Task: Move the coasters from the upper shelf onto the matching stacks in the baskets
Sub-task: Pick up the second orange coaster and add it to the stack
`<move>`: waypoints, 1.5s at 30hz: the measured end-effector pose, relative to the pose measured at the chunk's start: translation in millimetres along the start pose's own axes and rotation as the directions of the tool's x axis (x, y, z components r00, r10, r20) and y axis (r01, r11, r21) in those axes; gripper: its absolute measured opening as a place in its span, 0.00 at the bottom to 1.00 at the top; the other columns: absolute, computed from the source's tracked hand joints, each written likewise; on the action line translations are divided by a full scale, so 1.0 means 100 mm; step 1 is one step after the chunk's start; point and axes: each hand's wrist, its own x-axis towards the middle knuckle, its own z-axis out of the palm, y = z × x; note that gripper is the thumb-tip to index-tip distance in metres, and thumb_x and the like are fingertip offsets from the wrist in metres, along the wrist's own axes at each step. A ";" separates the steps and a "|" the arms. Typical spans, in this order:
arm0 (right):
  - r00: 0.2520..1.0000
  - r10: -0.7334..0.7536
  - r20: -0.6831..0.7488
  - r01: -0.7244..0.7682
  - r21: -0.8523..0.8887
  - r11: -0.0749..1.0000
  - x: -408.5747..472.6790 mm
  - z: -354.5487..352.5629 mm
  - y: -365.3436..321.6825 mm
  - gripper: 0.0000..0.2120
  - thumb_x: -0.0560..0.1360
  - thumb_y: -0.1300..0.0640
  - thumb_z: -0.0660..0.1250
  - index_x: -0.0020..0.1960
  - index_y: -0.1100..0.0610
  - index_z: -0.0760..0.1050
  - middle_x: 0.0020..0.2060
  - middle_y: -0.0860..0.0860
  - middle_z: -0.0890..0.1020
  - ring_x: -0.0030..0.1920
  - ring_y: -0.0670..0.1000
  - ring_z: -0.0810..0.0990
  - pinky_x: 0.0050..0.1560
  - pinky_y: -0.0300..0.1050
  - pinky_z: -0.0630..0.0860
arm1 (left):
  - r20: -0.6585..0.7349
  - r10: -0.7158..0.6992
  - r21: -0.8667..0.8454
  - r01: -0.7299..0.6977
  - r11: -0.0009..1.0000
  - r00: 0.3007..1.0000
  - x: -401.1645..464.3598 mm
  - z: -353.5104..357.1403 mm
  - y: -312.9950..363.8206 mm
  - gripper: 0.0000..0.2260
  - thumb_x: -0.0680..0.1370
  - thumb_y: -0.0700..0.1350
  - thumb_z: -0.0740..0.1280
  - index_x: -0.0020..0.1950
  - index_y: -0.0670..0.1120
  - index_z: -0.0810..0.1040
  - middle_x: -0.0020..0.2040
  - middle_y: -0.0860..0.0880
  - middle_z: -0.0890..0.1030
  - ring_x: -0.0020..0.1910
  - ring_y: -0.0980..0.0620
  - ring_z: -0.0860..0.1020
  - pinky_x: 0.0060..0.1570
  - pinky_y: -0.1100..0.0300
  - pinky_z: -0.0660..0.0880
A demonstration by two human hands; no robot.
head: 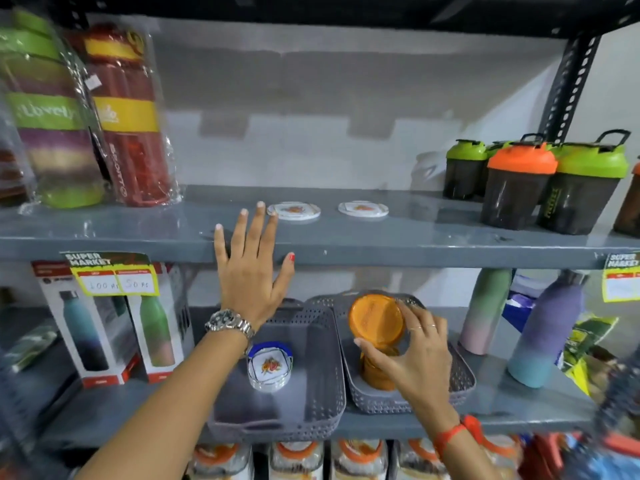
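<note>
Right hand grips a round orange plastic coaster tilted over the matching orange stack in the right grey perforated basket; left hand, fingers spread and empty, reaches toward 2 white floral coasters.

This is a shop, a supermarket aisle by the look of it. Grey metal shelves carry stock in multiples. A yellow "Super Market" price tag with handwritten prices hangs on the shelf edge just left of the left hand, and a second tag sits far to the right. Wrapped bottles stand up and to the hand's left, boxed bottles below the tag, and matching shakers to its upper right.
</note>
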 end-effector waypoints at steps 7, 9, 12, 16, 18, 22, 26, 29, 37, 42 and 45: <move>0.888 0.355 0.292 -0.211 -0.427 0.879 0.05 0.59 0.74 0.39 0.64 0.30 0.69 0.61 0.59 0.74 0.58 0.57 0.77 0.60 0.60 0.69 0.56 0.53 0.72 | -0.052 0.021 0.046 -0.019 0.999 0.998 -0.03 0.09 -0.03 0.27 0.80 0.55 0.52 0.74 0.42 0.62 0.74 0.43 0.63 0.73 0.42 0.60 0.72 0.43 0.45; 0.857 0.401 0.326 -0.221 -0.469 0.855 0.07 0.73 0.84 0.38 0.64 0.31 0.68 0.61 0.60 0.75 0.59 0.57 0.78 0.62 0.61 0.69 0.58 0.55 0.71 | -0.062 0.018 0.051 -0.015 0.999 0.998 -0.03 0.11 -0.03 0.27 0.80 0.56 0.52 0.75 0.42 0.61 0.74 0.43 0.62 0.74 0.43 0.59 0.72 0.44 0.44; 0.821 0.421 0.386 -0.184 -0.520 0.834 0.10 0.90 0.90 0.34 0.67 0.31 0.66 0.59 0.58 0.77 0.59 0.57 0.79 0.63 0.61 0.68 0.61 0.55 0.68 | -0.077 0.014 0.055 -0.010 0.998 0.997 -0.03 0.12 -0.03 0.27 0.80 0.56 0.51 0.75 0.42 0.62 0.74 0.43 0.63 0.74 0.44 0.58 0.72 0.44 0.44; 0.768 0.488 0.415 -0.232 -0.530 0.816 0.14 1.07 0.92 0.28 0.71 0.33 0.60 0.56 0.55 0.79 0.58 0.55 0.81 0.64 0.60 0.67 0.66 0.59 0.63 | -0.111 0.021 0.060 -0.014 0.998 0.994 -0.02 0.14 -0.03 0.27 0.79 0.56 0.51 0.74 0.42 0.63 0.74 0.43 0.64 0.73 0.44 0.59 0.72 0.43 0.46; 0.724 0.517 0.457 -0.221 -0.557 0.800 0.14 1.10 0.91 0.25 0.72 0.37 0.60 0.56 0.55 0.78 0.59 0.55 0.80 0.66 0.60 0.66 0.69 0.63 0.59 | -0.128 0.022 0.059 -0.015 0.998 0.991 -0.02 0.15 -0.03 0.27 0.79 0.56 0.52 0.74 0.42 0.63 0.73 0.43 0.65 0.73 0.44 0.60 0.72 0.43 0.47; 0.613 0.557 0.560 -0.106 -0.640 0.761 0.11 1.12 0.90 0.24 0.74 0.40 0.60 0.65 0.51 0.73 0.66 0.52 0.75 0.72 0.60 0.60 0.73 0.69 0.50 | -0.143 0.024 0.071 -0.014 0.997 0.989 -0.02 0.17 -0.03 0.27 0.79 0.56 0.51 0.74 0.42 0.63 0.73 0.43 0.66 0.73 0.44 0.61 0.72 0.44 0.47; 0.623 0.547 0.560 -0.118 -0.623 0.773 0.11 1.11 0.86 0.30 0.73 0.34 0.60 0.67 0.53 0.71 0.68 0.56 0.71 0.71 0.61 0.61 0.72 0.70 0.51 | -0.143 0.016 0.068 -0.007 0.998 0.990 -0.01 0.17 -0.03 0.27 0.79 0.56 0.51 0.74 0.42 0.63 0.73 0.43 0.66 0.73 0.44 0.61 0.72 0.45 0.47; 0.809 0.404 0.426 -0.171 -0.487 0.857 0.10 0.97 0.69 0.26 0.75 0.39 0.61 0.66 0.54 0.72 0.65 0.56 0.74 0.67 0.61 0.66 0.69 0.63 0.61 | -0.138 0.011 0.065 -0.002 0.998 0.990 -0.01 0.15 -0.02 0.27 0.79 0.56 0.51 0.74 0.42 0.63 0.73 0.43 0.65 0.73 0.44 0.60 0.72 0.45 0.47; 0.876 -0.072 -0.477 0.097 0.027 0.995 0.43 0.37 -0.19 0.08 0.70 0.55 0.67 0.47 0.56 0.81 0.49 0.57 0.80 0.48 0.58 0.73 0.50 0.51 0.68 | -0.112 -0.020 0.032 0.024 0.999 0.994 -0.01 0.11 0.01 0.27 0.78 0.56 0.52 0.74 0.43 0.63 0.74 0.44 0.64 0.73 0.44 0.60 0.73 0.44 0.47; 0.853 -0.191 -0.485 0.205 -0.025 0.978 0.96 -0.06 -0.79 0.11 0.70 0.49 0.65 0.48 0.52 0.81 0.45 0.53 0.79 0.46 0.56 0.72 0.48 0.50 0.66 | -0.109 -0.043 0.013 0.045 0.999 0.993 -0.01 0.12 0.03 0.27 0.78 0.56 0.53 0.74 0.43 0.63 0.74 0.46 0.62 0.73 0.44 0.60 0.73 0.43 0.48; 0.974 -0.198 -0.113 0.181 -0.146 0.973 1.34 -0.09 -1.09 0.23 0.69 0.39 0.61 0.56 0.51 0.79 0.51 0.51 0.81 0.54 0.57 0.73 0.52 0.52 0.68 | -0.111 -0.049 0.008 0.050 0.999 0.993 -0.01 0.10 0.03 0.27 0.78 0.55 0.53 0.73 0.43 0.64 0.74 0.46 0.63 0.73 0.44 0.60 0.73 0.44 0.48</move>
